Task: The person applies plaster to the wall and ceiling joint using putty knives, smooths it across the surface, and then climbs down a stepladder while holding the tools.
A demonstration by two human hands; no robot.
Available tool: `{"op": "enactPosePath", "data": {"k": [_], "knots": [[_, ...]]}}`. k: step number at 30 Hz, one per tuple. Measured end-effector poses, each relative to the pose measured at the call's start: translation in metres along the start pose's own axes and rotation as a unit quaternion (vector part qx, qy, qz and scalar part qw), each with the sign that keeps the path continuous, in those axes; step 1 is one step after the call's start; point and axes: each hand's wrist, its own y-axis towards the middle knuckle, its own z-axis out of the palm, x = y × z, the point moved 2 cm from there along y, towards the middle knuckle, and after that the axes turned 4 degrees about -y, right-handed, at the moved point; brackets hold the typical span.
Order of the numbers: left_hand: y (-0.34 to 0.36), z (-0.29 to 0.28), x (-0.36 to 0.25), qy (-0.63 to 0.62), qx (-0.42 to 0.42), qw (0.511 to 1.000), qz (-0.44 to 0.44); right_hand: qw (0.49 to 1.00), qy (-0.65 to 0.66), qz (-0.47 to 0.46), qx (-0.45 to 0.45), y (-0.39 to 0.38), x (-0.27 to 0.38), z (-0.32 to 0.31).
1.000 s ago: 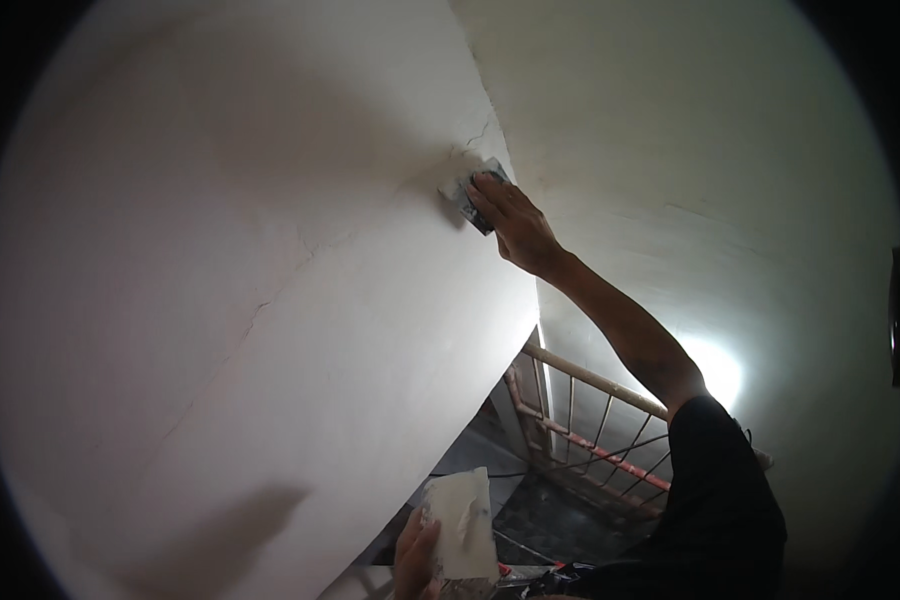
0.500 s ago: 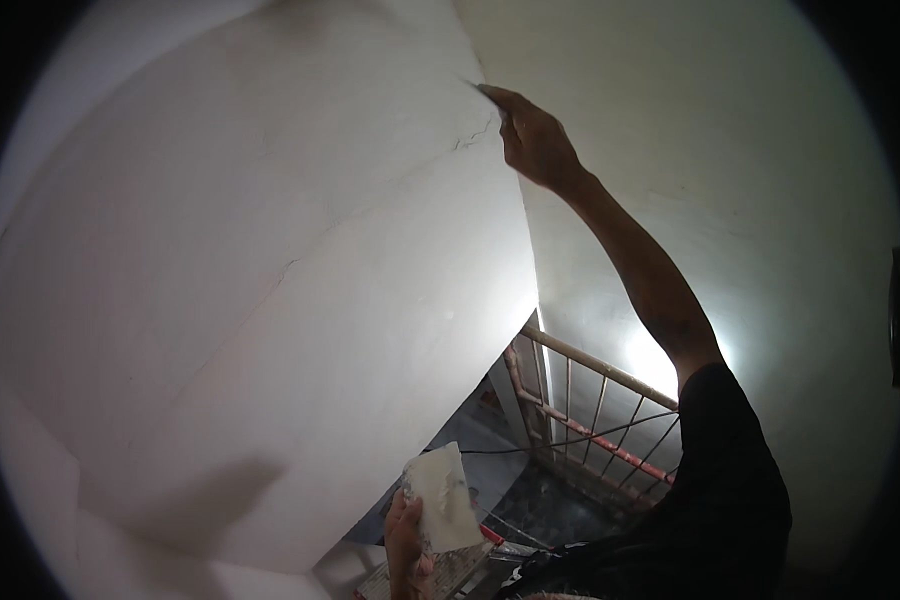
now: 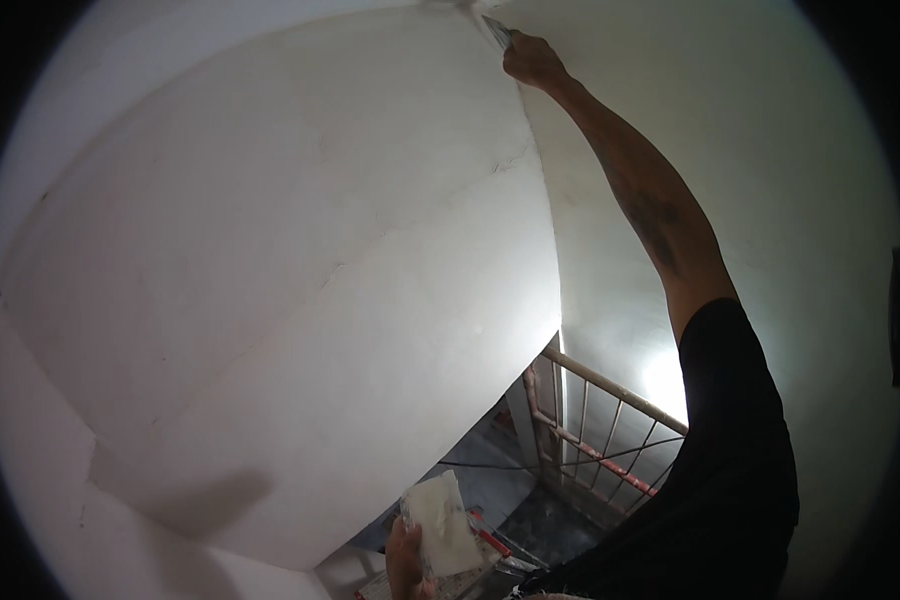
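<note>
There is one view, from a camera on the person's head, and it looks up and forward at a big white wall (image 3: 270, 280) that is very near and fills the left and middle. The round lens bends the wall's straight edges, and the picture goes dark at the rim. The right hand (image 3: 532, 60) is far up at the top, the left hand (image 3: 406, 560) is near at the bottom edge, and low on the right the view drops down past a metal railing (image 3: 600, 420) to a floor far below.
</note>
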Motion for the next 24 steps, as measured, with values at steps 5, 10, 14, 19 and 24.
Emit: {"op": "enactPosePath", "data": {"k": [5, 10, 14, 19, 24], "knots": [[-0.002, -0.006, -0.004, 0.034, -0.002, 0.999, 0.004, 0.997, 0.007, 0.069, 0.041, 0.016, -0.012, 0.012], [0.0, -0.011, -0.002, 0.041, -0.016, 0.999, 0.001, 0.994, -0.003, 0.099, 0.057, 0.021, -0.009, 0.024], [0.001, -0.014, -0.001, 0.045, -0.017, 0.999, -0.004, 0.993, -0.021, 0.102, 0.047, 0.024, -0.008, 0.025], [0.003, -0.018, 0.002, 0.053, -0.015, 0.998, -0.009, 0.995, -0.026, 0.088, 0.049, 0.025, -0.005, 0.022], [0.004, -0.025, 0.0, 0.062, -0.023, 0.998, -0.009, 0.999, -0.016, -0.016, -0.045, 0.014, 0.007, 0.007]]}}
